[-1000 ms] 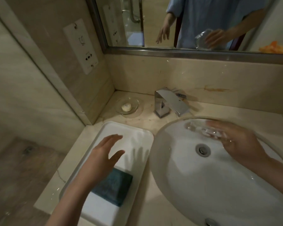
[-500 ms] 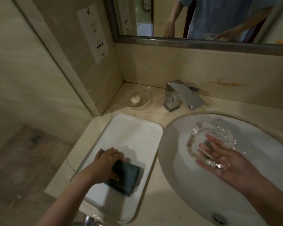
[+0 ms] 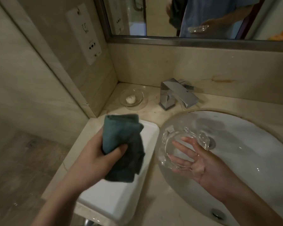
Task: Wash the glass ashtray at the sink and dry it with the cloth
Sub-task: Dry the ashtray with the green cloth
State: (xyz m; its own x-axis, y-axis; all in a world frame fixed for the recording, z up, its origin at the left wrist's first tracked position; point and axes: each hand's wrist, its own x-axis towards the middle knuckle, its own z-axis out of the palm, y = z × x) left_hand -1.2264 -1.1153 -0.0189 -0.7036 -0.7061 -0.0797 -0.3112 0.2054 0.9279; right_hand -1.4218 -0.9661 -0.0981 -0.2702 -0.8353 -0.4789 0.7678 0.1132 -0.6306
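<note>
Left hand: your left hand grips the cloth, fingers curled round its upper part, thumb pressed into the fold.
Cloth: dark teal and folded, it is lifted above the white tray; its lower end hangs free over the tray.
Right hand: your right hand lies palm up with fingers spread and nearly straight, cradling the glass ashtray from below.
Glass ashtray: clear, tilted toward you, held over the left part of the sink; your fingers show through the glass.
Tray: rectangular, it sits on the worktop just left of the sink.
Sink: white oval basin with its drain just behind the ashtray.
Tap: the chrome tap stands behind the basin, spout angled over the rim.
Soap dish: a clear dish with a small pale soap sits left of the tap.
Mirror: the mirror reflects both hands, cloth and ashtray.
</note>
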